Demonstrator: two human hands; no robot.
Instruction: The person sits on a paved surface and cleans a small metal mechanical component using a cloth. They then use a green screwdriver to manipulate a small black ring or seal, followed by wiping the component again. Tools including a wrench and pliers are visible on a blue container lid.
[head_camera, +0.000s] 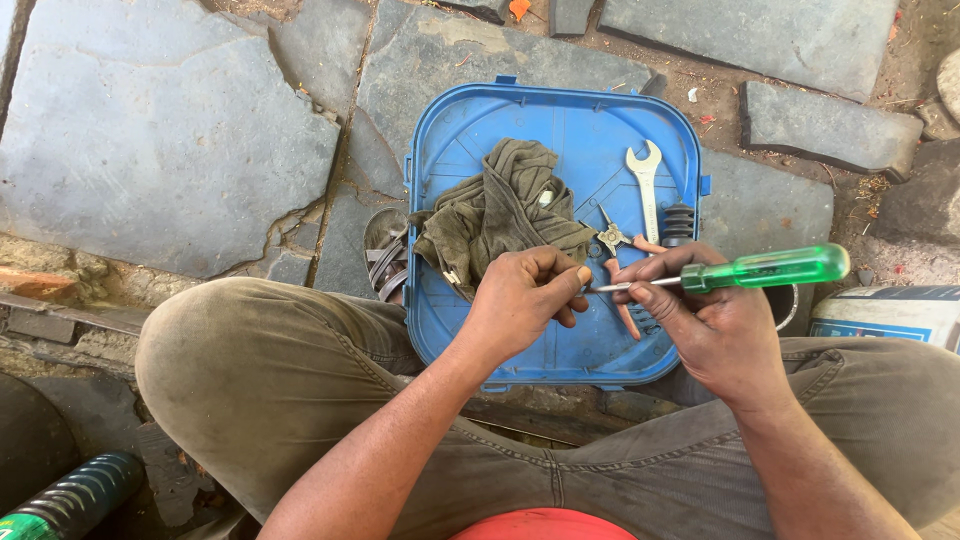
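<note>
1. The left hand (525, 300) is curled tight, thumb and fingertips pinched together on something too small to make out, just above the near part of a blue plastic lid (450, 150) lying on the stone floor.
2. The right hand (705, 320) is closed around a screwdriver (740, 272) with a clear green handle; the handle points right, and the metal shaft runs left until its tip meets the left hand's pinched fingers.
3. The two hands sit close together, nearly touching at the tip of the shaft.
4. On the lid, far from the hands, lie a crumpled olive rag (500, 215), a silver open-ended wrench (645, 185), orange-handled pliers (615, 245) and a black ribbed rubber piece (677, 225).
5. A sandal (385, 255) rests left of the lid.
</note>
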